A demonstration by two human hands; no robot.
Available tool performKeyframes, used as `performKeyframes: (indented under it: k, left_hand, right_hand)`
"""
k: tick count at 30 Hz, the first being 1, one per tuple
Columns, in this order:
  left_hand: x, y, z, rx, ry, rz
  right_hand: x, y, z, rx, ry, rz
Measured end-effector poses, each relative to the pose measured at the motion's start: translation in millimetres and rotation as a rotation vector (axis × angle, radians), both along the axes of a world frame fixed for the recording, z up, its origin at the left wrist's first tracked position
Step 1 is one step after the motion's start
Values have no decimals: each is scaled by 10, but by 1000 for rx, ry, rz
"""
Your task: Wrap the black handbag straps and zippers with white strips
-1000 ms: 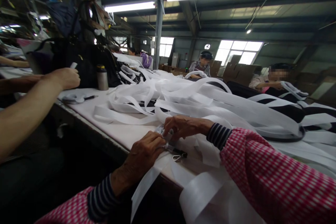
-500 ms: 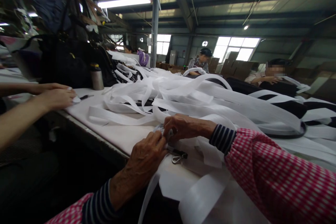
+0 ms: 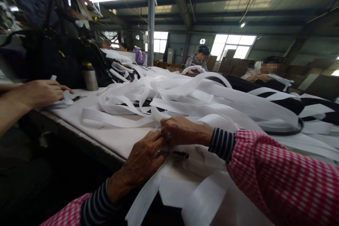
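My left hand (image 3: 144, 153) is closed on a white fabric strip (image 3: 148, 189), whose tail hangs down over the table's front edge. Pressed against its fingertips, my right hand (image 3: 182, 130) is closed too, with a small whitish bit showing at its fingers; the gripped part is mostly hidden between both hands. Just below my right hand lies a black piece with a small metal clip (image 3: 182, 154). More wide white strips (image 3: 205, 192) lie on the table in front of me, and a large tangled heap of white strips (image 3: 185, 95) spreads behind my hands.
At the left a co-worker's hand (image 3: 45, 93) holds something white over the table edge. Near it stand a metal bottle (image 3: 90, 77) and black bags (image 3: 63, 60). Two people (image 3: 198, 60) work across the table. The table's front edge (image 3: 87, 137) runs diagonally.
My right hand has turned and closed more tightly against my left fingers. The strip under my left hand shows wider. The co-worker's hand has shifted left, and the view has turned slightly.
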State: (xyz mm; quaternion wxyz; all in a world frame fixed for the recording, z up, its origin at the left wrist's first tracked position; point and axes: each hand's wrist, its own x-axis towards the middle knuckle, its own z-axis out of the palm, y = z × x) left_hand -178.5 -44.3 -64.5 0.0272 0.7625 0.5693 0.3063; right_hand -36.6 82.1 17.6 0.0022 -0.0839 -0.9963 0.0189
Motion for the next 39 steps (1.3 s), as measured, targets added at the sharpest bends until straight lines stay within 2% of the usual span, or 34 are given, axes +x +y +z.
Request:
performKeyframes:
  k: [3,7,12,16,18,22,27,32,39]
  left_hand:
    - [-13,-4,-6,17,-21,-23]
    - [-31,-22,-27,28,-48,-10]
    - [-23,-56,-62,12,-31,79]
    - [-33,-53,-59,19,-12,90]
    - [-47,-46,-59,25,-3,84]
    - [-50,-45,-82,51,29,108]
    - [-15,-55,-115,145,80,97]
    - [-25,-49,-126,199,79,21]
    - [-40,-71,-108,144,132,99]
  right_hand:
    - [33,-100,-34,80,5,9]
    - [46,-155,-40,77,-15,40]
    - [58,-119,34,-14,-26,26]
    - [86,-54,87,-133,-70,73]
    - [90,-22,64,-168,-61,90]
    - [86,24,-44,-205,67,20]
    - [68,-4,-53,-167,114,-81]
    - [-16,-86,16,-14,-4,-52]
    - [-18,-126,39,51,-86,-42]
